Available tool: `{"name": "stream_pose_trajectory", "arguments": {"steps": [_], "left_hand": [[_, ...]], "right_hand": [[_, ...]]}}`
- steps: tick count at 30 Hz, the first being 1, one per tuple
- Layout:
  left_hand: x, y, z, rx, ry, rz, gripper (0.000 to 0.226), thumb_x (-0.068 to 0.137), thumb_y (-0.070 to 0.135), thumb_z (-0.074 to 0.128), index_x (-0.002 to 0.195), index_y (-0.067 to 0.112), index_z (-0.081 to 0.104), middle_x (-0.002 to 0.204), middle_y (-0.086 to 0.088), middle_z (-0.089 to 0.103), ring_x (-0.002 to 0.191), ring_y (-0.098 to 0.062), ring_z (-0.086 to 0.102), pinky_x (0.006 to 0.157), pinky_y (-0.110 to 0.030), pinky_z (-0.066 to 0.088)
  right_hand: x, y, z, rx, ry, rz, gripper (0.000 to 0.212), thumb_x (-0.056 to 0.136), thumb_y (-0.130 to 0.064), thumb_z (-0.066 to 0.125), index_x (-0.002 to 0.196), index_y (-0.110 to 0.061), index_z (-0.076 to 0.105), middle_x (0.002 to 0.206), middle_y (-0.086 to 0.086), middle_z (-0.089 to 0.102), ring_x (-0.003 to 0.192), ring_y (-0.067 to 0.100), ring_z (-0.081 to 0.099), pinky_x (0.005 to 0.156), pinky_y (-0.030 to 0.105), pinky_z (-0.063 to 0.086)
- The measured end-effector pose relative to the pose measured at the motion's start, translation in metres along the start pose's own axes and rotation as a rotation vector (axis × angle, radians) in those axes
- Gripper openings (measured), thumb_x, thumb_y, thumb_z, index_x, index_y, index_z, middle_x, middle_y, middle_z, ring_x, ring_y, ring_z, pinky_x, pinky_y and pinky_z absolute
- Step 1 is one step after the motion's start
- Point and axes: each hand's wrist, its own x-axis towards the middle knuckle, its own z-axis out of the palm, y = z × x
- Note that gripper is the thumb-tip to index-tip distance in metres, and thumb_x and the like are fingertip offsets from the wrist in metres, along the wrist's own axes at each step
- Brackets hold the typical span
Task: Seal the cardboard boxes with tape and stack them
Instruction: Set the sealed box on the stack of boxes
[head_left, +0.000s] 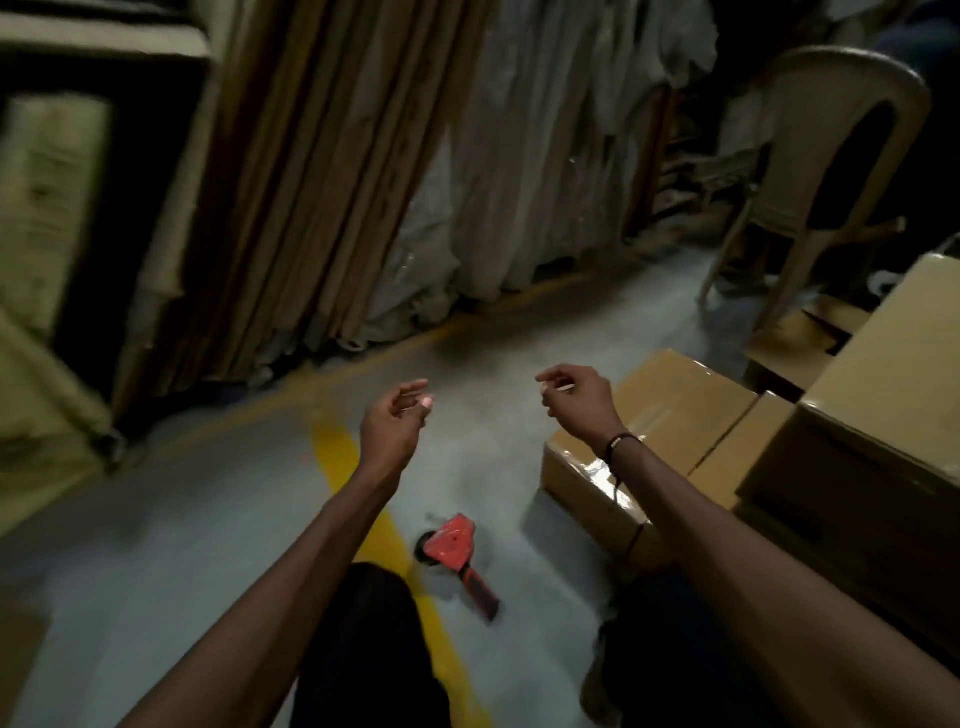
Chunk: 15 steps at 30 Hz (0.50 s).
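Note:
A red tape dispenser (457, 553) lies on the grey floor between my knees, handle pointing toward me. My left hand (395, 423) hovers in the air above the floor, fingers loosely curled, holding nothing. My right hand (579, 397) hangs at the same height, fingers loosely curled and empty, just left of a taped cardboard box (660, 410) on the floor. A second box (743, 457) sits against its right side. A taller box (883, 384) stands at the right edge.
A yellow line (384, 525) runs across the floor. Flat cardboard sheets and plastic-wrapped material (395, 171) lean along the back. A beige plastic chair (831, 171) stands at the back right, with an open carton (795, 343) below it. More boxes blur at the left.

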Motion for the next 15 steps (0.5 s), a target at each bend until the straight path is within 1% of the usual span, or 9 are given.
{"name": "stream_pose_trajectory", "arguments": {"steps": [2,4,7,9,11,15], "left_hand": [[-0.02,0.003,-0.057,-0.013,0.072,-0.007,0.023,0.097,0.013,0.07,0.116,0.025,0.074,0.103,-0.003,0.076,0.093,-0.013,0.07,0.088,-0.03,0.056],[-0.045,0.003,-0.116,-0.003,0.142,-0.039,0.026,0.096,0.009,0.07,0.118,0.023,0.073,0.109,-0.001,0.074,0.099,-0.012,0.068,0.091,-0.029,0.053],[-0.088,-0.007,-0.197,0.047,0.244,-0.071,0.027,0.096,0.007,0.069,0.118,0.021,0.073,0.113,0.0,0.073,0.103,-0.011,0.067,0.092,-0.03,0.051],[-0.117,-0.015,-0.247,0.066,0.334,-0.1,0.021,0.096,0.009,0.07,0.114,0.019,0.074,0.113,-0.003,0.074,0.104,-0.016,0.068,0.091,-0.032,0.051],[-0.15,-0.023,-0.29,0.054,0.422,-0.139,0.017,0.096,0.009,0.07,0.112,0.015,0.075,0.11,-0.006,0.074,0.104,-0.019,0.068,0.087,-0.029,0.049],[-0.215,-0.042,-0.355,0.071,0.59,-0.192,0.011,0.095,0.011,0.072,0.104,0.017,0.077,0.105,-0.004,0.075,0.102,-0.019,0.069,0.08,-0.025,0.049]], "right_hand": [[-0.018,-0.029,0.015,-0.008,-0.059,-0.038,0.024,0.09,-0.01,0.057,0.101,-0.016,0.078,0.09,-0.002,0.073,0.084,0.021,0.072,0.084,0.042,0.062],[-0.036,-0.056,0.034,-0.003,-0.127,-0.058,0.025,0.092,-0.006,0.056,0.102,-0.013,0.077,0.088,0.003,0.073,0.082,0.025,0.073,0.078,0.04,0.063],[-0.057,-0.088,0.064,0.009,-0.229,-0.097,0.024,0.094,-0.003,0.054,0.103,-0.011,0.074,0.085,0.006,0.07,0.083,0.028,0.073,0.072,0.034,0.063],[-0.069,-0.108,0.086,-0.011,-0.292,-0.138,0.025,0.093,-0.002,0.053,0.104,-0.01,0.074,0.086,0.009,0.072,0.083,0.027,0.073,0.071,0.033,0.063],[-0.081,-0.128,0.108,-0.029,-0.361,-0.174,0.025,0.093,-0.003,0.054,0.106,-0.011,0.074,0.086,0.009,0.073,0.082,0.024,0.073,0.073,0.033,0.063],[-0.108,-0.161,0.149,-0.043,-0.477,-0.239,0.026,0.095,-0.003,0.052,0.108,-0.01,0.074,0.089,0.011,0.073,0.082,0.022,0.073,0.075,0.032,0.063]]}}
